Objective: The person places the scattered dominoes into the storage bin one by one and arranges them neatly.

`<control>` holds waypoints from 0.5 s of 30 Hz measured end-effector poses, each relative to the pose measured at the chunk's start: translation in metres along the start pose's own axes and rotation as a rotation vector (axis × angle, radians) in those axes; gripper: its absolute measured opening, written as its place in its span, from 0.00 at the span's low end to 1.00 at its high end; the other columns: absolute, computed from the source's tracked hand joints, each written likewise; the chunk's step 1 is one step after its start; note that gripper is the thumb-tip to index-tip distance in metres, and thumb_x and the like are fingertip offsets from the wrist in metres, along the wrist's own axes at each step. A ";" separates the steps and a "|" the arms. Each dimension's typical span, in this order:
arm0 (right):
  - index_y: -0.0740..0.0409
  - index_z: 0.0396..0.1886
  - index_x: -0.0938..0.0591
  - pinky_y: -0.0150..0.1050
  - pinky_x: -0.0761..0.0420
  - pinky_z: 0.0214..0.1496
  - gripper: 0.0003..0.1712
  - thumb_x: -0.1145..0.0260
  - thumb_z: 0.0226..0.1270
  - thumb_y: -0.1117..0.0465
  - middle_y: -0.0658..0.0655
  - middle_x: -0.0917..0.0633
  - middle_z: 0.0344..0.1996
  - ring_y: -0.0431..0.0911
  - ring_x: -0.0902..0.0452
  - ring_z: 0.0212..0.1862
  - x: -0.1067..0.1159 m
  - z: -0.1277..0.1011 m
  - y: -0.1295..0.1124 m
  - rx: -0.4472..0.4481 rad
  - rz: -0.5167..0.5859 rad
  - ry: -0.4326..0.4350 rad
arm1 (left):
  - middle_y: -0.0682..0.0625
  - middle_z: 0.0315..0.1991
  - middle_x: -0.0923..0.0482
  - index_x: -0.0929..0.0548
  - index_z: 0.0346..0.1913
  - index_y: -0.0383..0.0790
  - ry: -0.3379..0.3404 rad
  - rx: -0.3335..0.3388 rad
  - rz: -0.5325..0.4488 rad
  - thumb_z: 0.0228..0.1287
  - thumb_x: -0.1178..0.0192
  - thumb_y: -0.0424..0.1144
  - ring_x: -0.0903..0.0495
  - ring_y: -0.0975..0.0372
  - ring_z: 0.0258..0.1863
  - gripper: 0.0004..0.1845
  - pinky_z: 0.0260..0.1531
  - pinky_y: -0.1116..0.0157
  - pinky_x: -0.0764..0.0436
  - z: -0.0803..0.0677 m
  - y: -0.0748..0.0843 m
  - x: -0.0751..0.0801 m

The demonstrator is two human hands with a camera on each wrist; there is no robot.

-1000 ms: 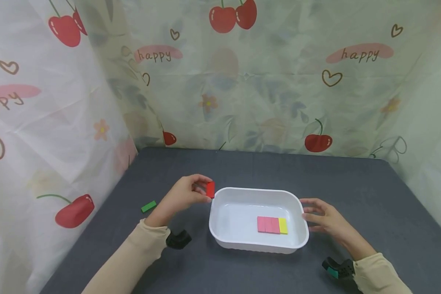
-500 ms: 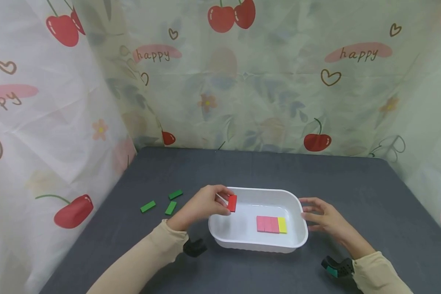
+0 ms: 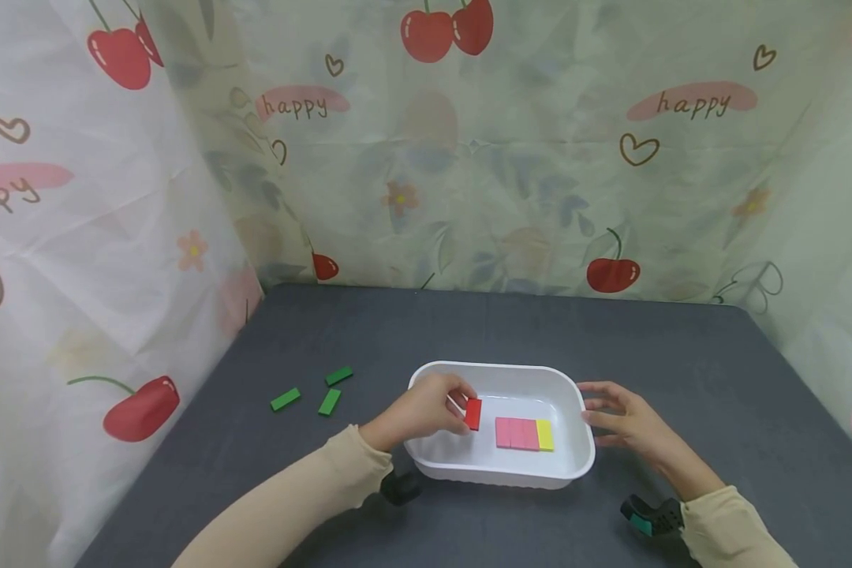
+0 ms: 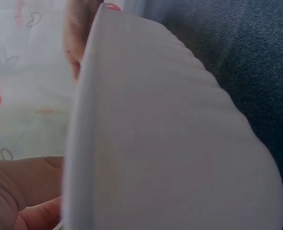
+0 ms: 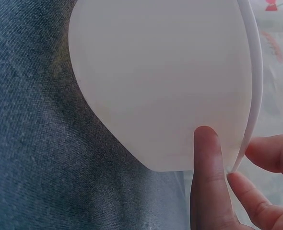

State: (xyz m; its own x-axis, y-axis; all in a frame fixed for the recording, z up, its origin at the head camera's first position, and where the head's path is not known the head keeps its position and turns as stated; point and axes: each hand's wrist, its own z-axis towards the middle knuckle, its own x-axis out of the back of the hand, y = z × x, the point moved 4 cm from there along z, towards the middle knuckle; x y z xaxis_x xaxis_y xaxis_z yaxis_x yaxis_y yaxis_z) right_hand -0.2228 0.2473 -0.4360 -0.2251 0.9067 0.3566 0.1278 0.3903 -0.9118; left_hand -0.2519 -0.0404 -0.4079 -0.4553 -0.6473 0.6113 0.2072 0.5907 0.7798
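My left hand [image 3: 429,406] pinches a small red block [image 3: 473,414] between thumb and fingers. It reaches over the left part of a white rectangular tray [image 3: 468,475]. Inside the tray, pink blocks [image 3: 517,434] and a yellow block [image 3: 545,435] lie side by side in a row, just right of the red one. My right hand [image 3: 635,422] rests against the tray's right end, fingers spread and fairly straight. The right wrist view shows one finger [image 5: 208,177] flat on the outer wall, others at the rim. In the left wrist view the tray wall [image 4: 170,120] hides the red block.
Several green blocks [image 3: 330,402] lie loose on the dark grey tabletop [image 3: 511,327], left of the tray. A patterned curtain [image 3: 468,173] with cherries hangs behind the table and along its sides. Black wrist devices [image 3: 653,514] sit below both hands.
My left hand has carried the red block rightward over the rim and into the tray, near the pink blocks. Green blocks once hidden behind it now show. My right hand stays put.
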 end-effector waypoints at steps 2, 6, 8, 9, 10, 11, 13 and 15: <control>0.63 0.69 0.36 0.51 0.17 0.46 0.37 0.33 0.65 0.56 0.69 0.25 0.56 0.52 0.23 0.51 0.000 0.000 0.000 0.000 0.000 0.000 | 0.52 0.34 0.20 0.17 0.45 0.38 -0.002 0.005 0.014 0.46 0.26 0.28 0.19 0.64 0.31 0.19 0.34 0.67 0.19 0.002 0.000 -0.003; 0.63 0.69 0.36 0.51 0.17 0.46 0.37 0.33 0.65 0.56 0.69 0.25 0.56 0.52 0.22 0.51 0.001 0.000 0.000 0.006 0.000 -0.002 | 0.52 0.33 0.20 0.17 0.43 0.39 0.003 0.031 0.040 0.46 0.26 0.29 0.20 0.64 0.31 0.18 0.33 0.68 0.19 0.005 -0.001 -0.009; 0.63 0.69 0.37 0.51 0.17 0.45 0.37 0.33 0.65 0.56 0.70 0.25 0.56 0.52 0.22 0.51 0.001 0.000 0.000 0.009 0.002 -0.004 | 0.51 0.33 0.19 0.17 0.43 0.39 0.005 0.044 0.051 0.46 0.26 0.30 0.21 0.64 0.31 0.18 0.32 0.68 0.20 0.007 -0.002 -0.011; 0.63 0.69 0.37 0.51 0.17 0.45 0.37 0.33 0.65 0.56 0.70 0.25 0.56 0.52 0.22 0.51 0.001 0.000 0.000 0.010 0.005 -0.006 | 0.51 0.33 0.19 0.16 0.43 0.40 0.007 0.048 0.060 0.46 0.26 0.30 0.21 0.64 0.31 0.18 0.31 0.69 0.20 0.008 -0.002 -0.012; 0.64 0.69 0.37 0.51 0.17 0.46 0.37 0.33 0.65 0.56 0.70 0.25 0.56 0.51 0.22 0.51 0.001 0.000 0.000 0.010 0.008 -0.008 | 0.51 0.33 0.19 0.16 0.42 0.40 0.007 0.051 0.066 0.45 0.25 0.30 0.21 0.63 0.31 0.18 0.31 0.68 0.21 0.008 -0.003 -0.013; 0.64 0.69 0.37 0.52 0.17 0.46 0.37 0.33 0.65 0.56 0.70 0.25 0.56 0.51 0.22 0.51 0.001 0.001 0.000 0.010 0.010 -0.010 | 0.51 0.33 0.19 0.16 0.42 0.40 0.008 0.053 0.076 0.45 0.25 0.30 0.22 0.63 0.30 0.18 0.30 0.69 0.21 0.009 -0.003 -0.014; 0.64 0.69 0.37 0.51 0.17 0.46 0.37 0.34 0.65 0.56 0.70 0.26 0.56 0.51 0.22 0.51 0.001 0.001 0.000 0.011 0.011 -0.011 | 0.51 0.32 0.19 0.16 0.41 0.40 0.012 0.053 0.100 0.45 0.25 0.30 0.23 0.63 0.30 0.17 0.30 0.69 0.22 0.010 -0.004 -0.015; 0.64 0.69 0.37 0.52 0.17 0.46 0.37 0.34 0.66 0.56 0.70 0.26 0.57 0.52 0.22 0.51 0.001 0.001 0.000 0.012 0.009 -0.011 | 0.50 0.31 0.19 0.16 0.40 0.39 0.016 0.045 0.115 0.44 0.26 0.30 0.23 0.63 0.29 0.16 0.29 0.69 0.23 0.011 -0.004 -0.016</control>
State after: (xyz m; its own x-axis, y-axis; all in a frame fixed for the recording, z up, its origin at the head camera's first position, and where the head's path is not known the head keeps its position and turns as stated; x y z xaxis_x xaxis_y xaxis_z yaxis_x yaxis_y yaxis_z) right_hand -0.2235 0.2479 -0.4364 -0.2348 0.9082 0.3464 0.1186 0.3804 -0.9172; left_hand -0.2547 -0.0270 -0.4223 -0.4164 -0.5814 0.6990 0.2180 0.6825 0.6976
